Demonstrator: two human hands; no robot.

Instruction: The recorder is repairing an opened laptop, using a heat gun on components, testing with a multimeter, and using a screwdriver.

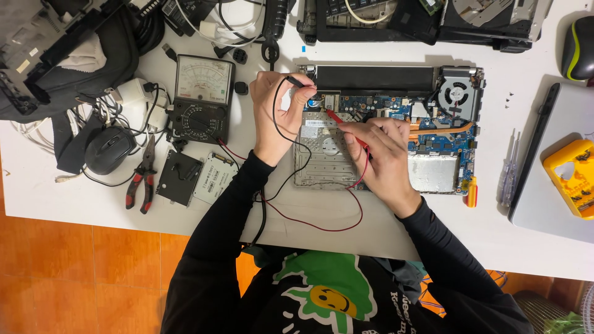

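An opened laptop [433,167] lies on the white table [93,198], showing its blue circuit board, copper heat pipe and fan [459,93]. My left hand [278,111] holds a black test probe [297,81] with its tip near the board's upper left. A red test probe [340,119] sits in my right hand [383,158], its tip touching the board close to the black one. Red and black leads run from both probes toward the analog multimeter [202,96] at the left.
Left of the laptop lie red-handled pliers [142,179], a black mouse [109,149], two drives [198,176], chargers and cables. Two screwdrivers [508,167], a closed grey laptop [550,185], a yellow tool [572,176] and another mouse [578,46] are at the right. Dismantled laptop parts [421,21] fill the far edge.
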